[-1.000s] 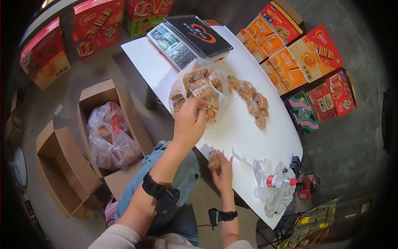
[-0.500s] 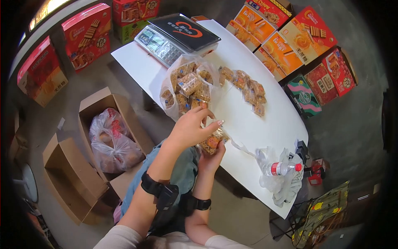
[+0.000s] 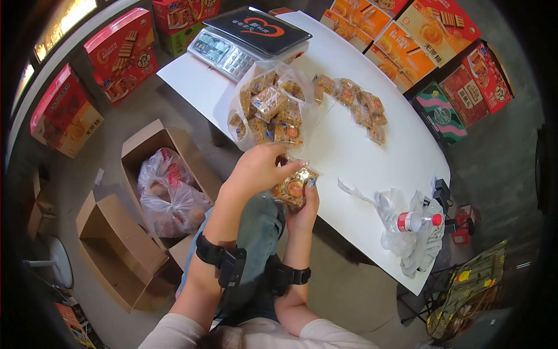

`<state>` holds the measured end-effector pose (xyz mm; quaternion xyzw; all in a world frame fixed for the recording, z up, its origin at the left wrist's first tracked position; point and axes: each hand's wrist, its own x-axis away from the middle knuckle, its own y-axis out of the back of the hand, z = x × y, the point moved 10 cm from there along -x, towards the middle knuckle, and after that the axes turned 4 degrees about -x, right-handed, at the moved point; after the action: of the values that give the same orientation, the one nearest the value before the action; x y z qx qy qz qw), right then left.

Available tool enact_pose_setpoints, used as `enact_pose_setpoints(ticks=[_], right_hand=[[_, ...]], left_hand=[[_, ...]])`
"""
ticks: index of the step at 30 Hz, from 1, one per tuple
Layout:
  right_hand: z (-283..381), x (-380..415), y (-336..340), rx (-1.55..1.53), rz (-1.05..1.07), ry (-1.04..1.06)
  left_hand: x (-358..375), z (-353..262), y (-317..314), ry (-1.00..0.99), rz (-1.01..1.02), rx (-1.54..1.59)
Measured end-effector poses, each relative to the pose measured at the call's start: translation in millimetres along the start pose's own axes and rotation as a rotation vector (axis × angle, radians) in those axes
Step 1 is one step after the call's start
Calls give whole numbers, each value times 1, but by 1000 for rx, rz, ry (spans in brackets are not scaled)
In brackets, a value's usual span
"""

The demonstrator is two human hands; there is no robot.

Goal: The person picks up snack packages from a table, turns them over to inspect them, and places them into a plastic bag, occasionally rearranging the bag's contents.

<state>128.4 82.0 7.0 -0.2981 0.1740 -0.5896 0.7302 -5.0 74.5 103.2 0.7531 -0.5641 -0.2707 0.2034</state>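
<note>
Head view — both hands (image 3: pixel 285 186) gripping wrapped snack (image 3: pixel 292 187), clear crinkled packet, golden-brown cake, red-orange label

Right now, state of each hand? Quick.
Left hand: closed, pinching the top of the snack packet.
Right hand: closed around the same snack packet from below.

A white table (image 3: pixel 349 163) carries the goods. At its far corner sits a weighing scale (image 3: pixel 247 38). Just beside the scale, near the left edge, lies a clear bag of wrapped snack bars (image 3: pixel 267 110). A loose row of wrapped snack bars (image 3: pixel 354 104) runs toward the right edge. At the near corner lies a plastic bottle (image 3: pixel 414 221) on crumpled clear plastic bags (image 3: pixel 410 244).
</note>
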Motion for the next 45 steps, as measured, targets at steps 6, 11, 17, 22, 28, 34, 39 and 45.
enact_pose_setpoints(ticks=[6,11,17,22,28,34,39,45], right_hand=[[2,2,-13,-208,164,-50],[-5,-2,-6,-9,108,-5],[9,-4,13,-4,33,95],[6,-5,29,-9,56,136],[7,-1,22,-5,90,168],[7,-5,23,-9,59,159],[8,-7,22,1,45,148],[3,-8,20,8,100,134]], left_hand=[[-1,8,15,136,-151,90],[-1,3,17,114,-178,13],[-1,5,12,94,-128,74],[-1,-3,1,43,5,52],[2,-4,-5,-37,31,23],[3,4,-5,-2,77,-29],[7,6,-11,94,206,24],[15,15,-21,283,362,41]])
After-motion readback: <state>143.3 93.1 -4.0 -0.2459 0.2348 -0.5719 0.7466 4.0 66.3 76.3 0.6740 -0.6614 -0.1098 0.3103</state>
